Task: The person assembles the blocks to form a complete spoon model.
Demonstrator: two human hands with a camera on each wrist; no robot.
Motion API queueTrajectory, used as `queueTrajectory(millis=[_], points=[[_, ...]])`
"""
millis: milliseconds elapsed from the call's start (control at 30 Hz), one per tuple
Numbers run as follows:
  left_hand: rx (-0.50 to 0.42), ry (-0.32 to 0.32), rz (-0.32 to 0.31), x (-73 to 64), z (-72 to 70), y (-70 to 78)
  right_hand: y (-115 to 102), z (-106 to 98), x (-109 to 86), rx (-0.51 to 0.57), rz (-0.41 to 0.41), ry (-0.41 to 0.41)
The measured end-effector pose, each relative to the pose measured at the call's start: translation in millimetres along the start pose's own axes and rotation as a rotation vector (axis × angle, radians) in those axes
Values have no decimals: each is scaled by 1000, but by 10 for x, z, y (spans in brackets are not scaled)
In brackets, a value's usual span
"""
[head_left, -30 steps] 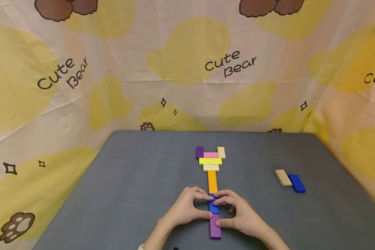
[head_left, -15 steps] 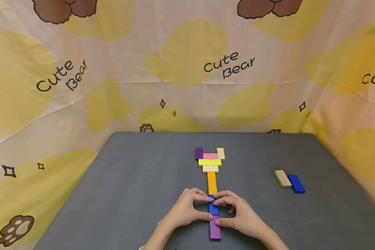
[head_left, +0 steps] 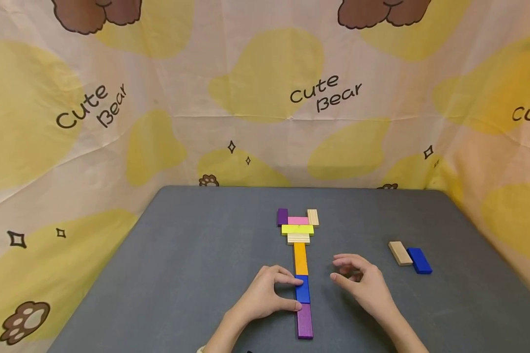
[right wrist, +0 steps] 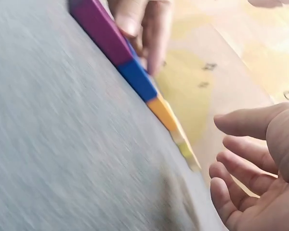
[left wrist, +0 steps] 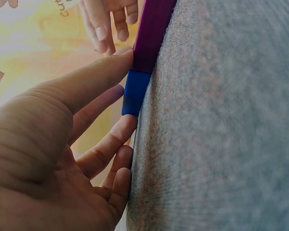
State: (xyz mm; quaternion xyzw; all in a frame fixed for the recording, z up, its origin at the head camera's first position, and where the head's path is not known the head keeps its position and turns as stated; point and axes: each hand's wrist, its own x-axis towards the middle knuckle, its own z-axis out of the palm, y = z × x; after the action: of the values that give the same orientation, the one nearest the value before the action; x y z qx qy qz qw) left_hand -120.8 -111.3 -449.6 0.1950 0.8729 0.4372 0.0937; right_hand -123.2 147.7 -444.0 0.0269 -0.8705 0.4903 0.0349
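In the head view, a blue block (head_left: pixel 302 289) lies in a line between an orange block (head_left: pixel 300 259) and a purple block (head_left: pixel 304 321). My left hand (head_left: pixel 262 291) touches the line from its left side, index fingertip on the blue block and thumb tip at the near end of the purple-blue joint. The left wrist view also shows that thumb beside the purple block (left wrist: pixel 154 33), fingers along the blue block (left wrist: pixel 136 93). To the right of the line, my right hand (head_left: pixel 364 284) is held apart from the blocks, fingers loosely bent, holding nothing.
Beyond the orange block, the line ends in a plain wood block (head_left: pixel 298 239), a yellow-green one (head_left: pixel 297 230), a pink one (head_left: pixel 298 220), a dark purple one (head_left: pixel 282 217) and another plain one (head_left: pixel 312 217). Farther right lie a loose wooden block (head_left: pixel 400 253) and blue block (head_left: pixel 419 260).
My right hand has let go of the line and moved right, away from the blue and purple blocks. My left hand keeps its place, and the blocks look unmoved.
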Motion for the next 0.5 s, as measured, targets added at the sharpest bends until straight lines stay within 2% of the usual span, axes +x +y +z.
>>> queueTrajectory(millis=[200, 400, 500], points=[[-6, -6, -12, 4, -5, -22, 129, -248, 52, -51, -79, 138], [-11, -4, 5, 7, 10, -37, 306, -586, 67, -130, -57, 241], [-15, 1, 18, 12, 17, -34, 443, -794, 73, -188, -47, 262]])
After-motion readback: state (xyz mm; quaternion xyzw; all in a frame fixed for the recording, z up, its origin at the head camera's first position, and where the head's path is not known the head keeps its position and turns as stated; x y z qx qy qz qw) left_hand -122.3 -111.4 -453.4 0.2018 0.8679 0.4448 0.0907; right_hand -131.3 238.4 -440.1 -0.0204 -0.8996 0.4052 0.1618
